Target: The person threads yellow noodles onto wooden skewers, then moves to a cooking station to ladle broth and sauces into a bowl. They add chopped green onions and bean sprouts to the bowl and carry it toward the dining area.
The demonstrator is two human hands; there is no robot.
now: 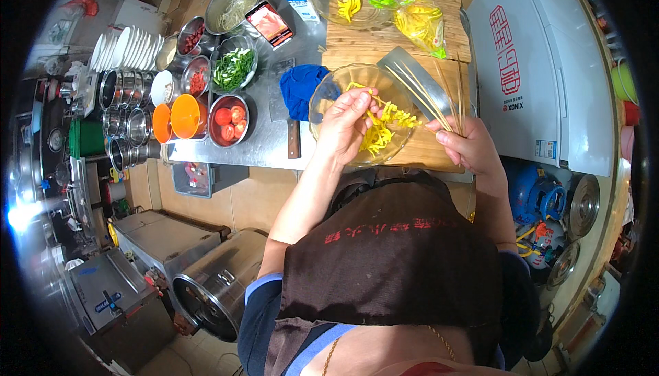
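My right hand (466, 142) grips several thin wooden skewers (426, 99), which fan out upward. One more skewer, threaded with folded yellow strips (399, 115), runs from its fingertips to my left hand (350, 124). The fingers of my left hand pinch the far end of that skewer, with a bit of yellow strip at the tip. Below both lies a clear glass bowl (329, 78) holding loose yellow strips (377, 139). A cleaver's broad blade (406, 70) rests on the wooden board (360, 58) behind the skewers. A blue cloth (302, 88) lies left of the bowl.
A second glass bowl (329, 13) and a plastic bag of yellow strips (421, 23) sit at the back. Farther left are a wooden-handled knife (293, 139), tomatoes (230, 123), chopped green vegetables (234, 69), a phone (270, 24) and orange bowls (186, 116). A white appliance (535, 77) stands at the right.
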